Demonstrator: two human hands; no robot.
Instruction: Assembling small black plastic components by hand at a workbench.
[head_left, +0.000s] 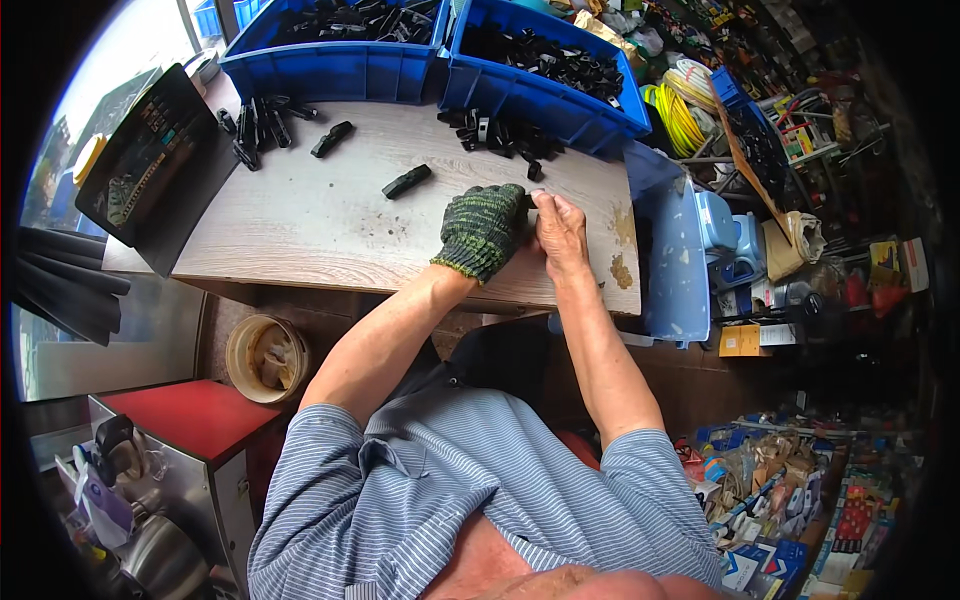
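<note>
My left hand, in a green-and-black knitted glove, is closed near the table's front edge. A bit of a black plastic part shows at its fingers; the rest is hidden. Bare and pinched, my right hand meets the glove at that spot, and what its fingertips grip is too small to make out. One long black plastic piece lies just beyond the glove, and a similar black piece lies farther left. Several black parts are heaped beyond my hands, with another small pile at the far left.
Two blue bins full of black parts line the back of the wooden table. A dark panel leans at the left. A pale blue tub stands against the right edge. Below left are a bucket and a red-topped cabinet.
</note>
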